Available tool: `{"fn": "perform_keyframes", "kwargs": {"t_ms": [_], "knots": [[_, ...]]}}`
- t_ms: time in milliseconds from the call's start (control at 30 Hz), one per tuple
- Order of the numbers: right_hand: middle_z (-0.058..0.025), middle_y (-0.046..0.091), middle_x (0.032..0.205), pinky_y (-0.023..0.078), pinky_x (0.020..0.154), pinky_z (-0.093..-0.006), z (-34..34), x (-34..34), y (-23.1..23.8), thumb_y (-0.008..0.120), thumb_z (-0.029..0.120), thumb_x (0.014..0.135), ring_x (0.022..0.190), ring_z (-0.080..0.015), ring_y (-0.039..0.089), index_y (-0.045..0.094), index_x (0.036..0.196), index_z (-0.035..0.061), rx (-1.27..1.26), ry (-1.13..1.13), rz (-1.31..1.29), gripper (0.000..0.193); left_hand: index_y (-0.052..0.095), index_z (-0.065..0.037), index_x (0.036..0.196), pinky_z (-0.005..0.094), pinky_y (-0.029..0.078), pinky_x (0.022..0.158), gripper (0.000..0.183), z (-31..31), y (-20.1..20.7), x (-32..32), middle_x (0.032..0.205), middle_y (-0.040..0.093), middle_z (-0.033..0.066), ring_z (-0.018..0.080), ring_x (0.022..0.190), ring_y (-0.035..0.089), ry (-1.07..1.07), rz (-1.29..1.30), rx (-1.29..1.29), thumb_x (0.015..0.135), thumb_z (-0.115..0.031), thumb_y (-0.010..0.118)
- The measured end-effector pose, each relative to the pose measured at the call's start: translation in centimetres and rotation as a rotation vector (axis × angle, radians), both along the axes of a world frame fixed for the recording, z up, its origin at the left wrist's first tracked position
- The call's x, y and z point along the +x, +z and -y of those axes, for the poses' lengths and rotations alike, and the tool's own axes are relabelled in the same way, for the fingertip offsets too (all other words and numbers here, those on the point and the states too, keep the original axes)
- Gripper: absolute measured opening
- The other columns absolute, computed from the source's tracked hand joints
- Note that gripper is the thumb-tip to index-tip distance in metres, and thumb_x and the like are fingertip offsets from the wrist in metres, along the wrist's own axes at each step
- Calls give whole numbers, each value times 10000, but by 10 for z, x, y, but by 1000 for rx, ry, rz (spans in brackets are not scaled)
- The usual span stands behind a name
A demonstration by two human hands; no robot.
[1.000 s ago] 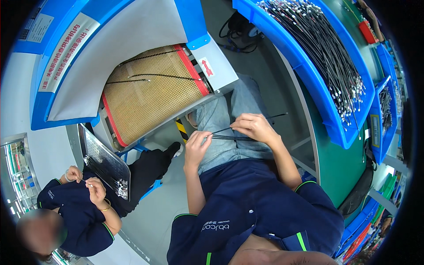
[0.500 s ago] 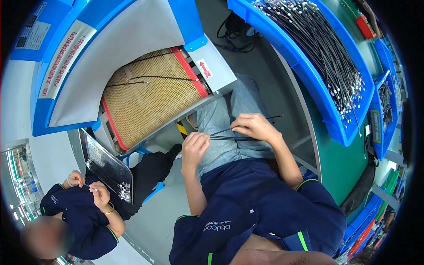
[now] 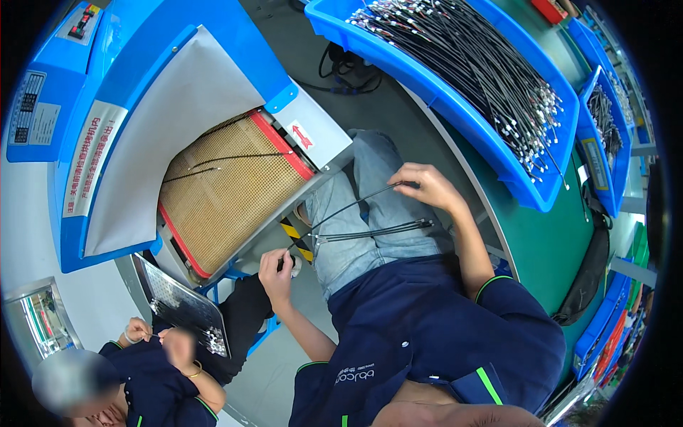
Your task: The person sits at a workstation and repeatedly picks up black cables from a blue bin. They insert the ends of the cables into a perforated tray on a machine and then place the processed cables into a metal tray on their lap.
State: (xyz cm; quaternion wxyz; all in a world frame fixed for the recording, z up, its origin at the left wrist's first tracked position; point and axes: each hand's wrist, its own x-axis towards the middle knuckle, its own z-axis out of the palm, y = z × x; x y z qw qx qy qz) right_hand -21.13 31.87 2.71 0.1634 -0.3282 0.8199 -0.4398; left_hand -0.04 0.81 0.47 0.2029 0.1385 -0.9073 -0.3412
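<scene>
A single thin black cable (image 3: pixel 348 208) is stretched slantwise above my legs between my two hands. My left hand (image 3: pixel 276 274) pinches its lower end, beside my left knee. Higher up on the right, my right hand (image 3: pixel 421 186) is closed on the other end. Beneath this cable a small bundle of black cables (image 3: pixel 373 233) lies across my thighs, touched by neither hand. In front of me to the left, a few more black cables (image 3: pixel 249 156) rest on the brown mesh conveyor belt (image 3: pixel 235 185) of a blue machine (image 3: pixel 149 92).
A large blue bin (image 3: pixel 441 107) heaped with black cables stands at the right on a green table (image 3: pixel 541 249), with a smaller blue bin (image 3: pixel 605 174) beyond it. At lower left a co-worker's hands (image 3: pixel 139 329) are over a metal tray (image 3: pixel 224 306) of cables.
My hands have moved apart, the left down and leftward, the right slightly up, stretching one cable between them. The other cables, earlier in my hands, now lie on my lap. The view has shifted.
</scene>
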Motion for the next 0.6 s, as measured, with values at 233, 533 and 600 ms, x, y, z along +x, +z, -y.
{"fn": "perform_keyframes", "kwargs": {"t_ms": [233,533,600], "knots": [[-82,644,874,525,677,-331,7,4,0,685,67,792,779,-242,645,668,915,39,-144,-1,-190,127,619,14,848,313,478,684,109,3,1,8,800,629,112,234,729,607,36,-3,-4,753,52,656],[-73,645,807,509,638,-331,9,6,-1,685,112,816,738,-235,637,670,885,41,-144,-53,-166,100,617,12,844,317,476,679,102,6,5,9,799,633,114,238,730,608,35,-5,-22,757,40,663],[-72,635,781,496,615,-328,7,7,-2,686,118,817,710,-230,625,670,877,44,-161,-33,-175,97,619,12,843,323,481,682,118,7,6,9,804,637,116,249,737,610,46,-7,-12,743,54,666]]}}
